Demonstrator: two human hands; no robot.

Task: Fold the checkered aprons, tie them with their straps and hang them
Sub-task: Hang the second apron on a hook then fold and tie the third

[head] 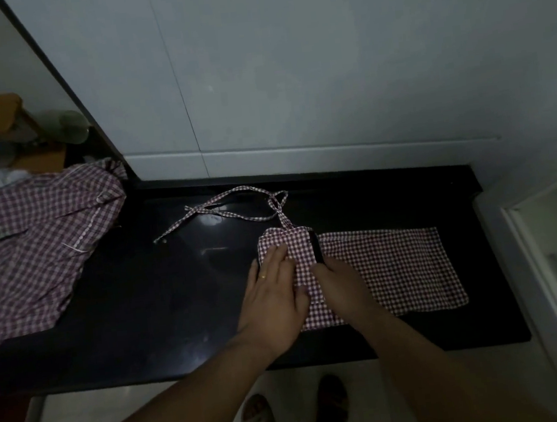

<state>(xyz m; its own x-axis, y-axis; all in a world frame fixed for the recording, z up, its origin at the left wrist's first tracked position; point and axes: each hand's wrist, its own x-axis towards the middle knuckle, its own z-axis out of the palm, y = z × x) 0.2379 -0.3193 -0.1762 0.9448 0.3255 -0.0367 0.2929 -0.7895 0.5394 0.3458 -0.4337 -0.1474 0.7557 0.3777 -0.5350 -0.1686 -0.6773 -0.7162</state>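
Folding is under way: on the dark surface (143,311) the left hand (273,300) presses straight fingers (275,259) flat on the apron (396,267), the right hand (341,283) has its fingers hidden at the fold, grip unclear, and next probably comes folding rightward, then tying the straps (229,209).

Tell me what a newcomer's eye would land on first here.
At centre, the left hand presses flat on a half-folded checkered apron on the black counter, the right hand beside it at the fold. Its straps trail loose behind; a crumpled heap of checkered cloth lies at left.
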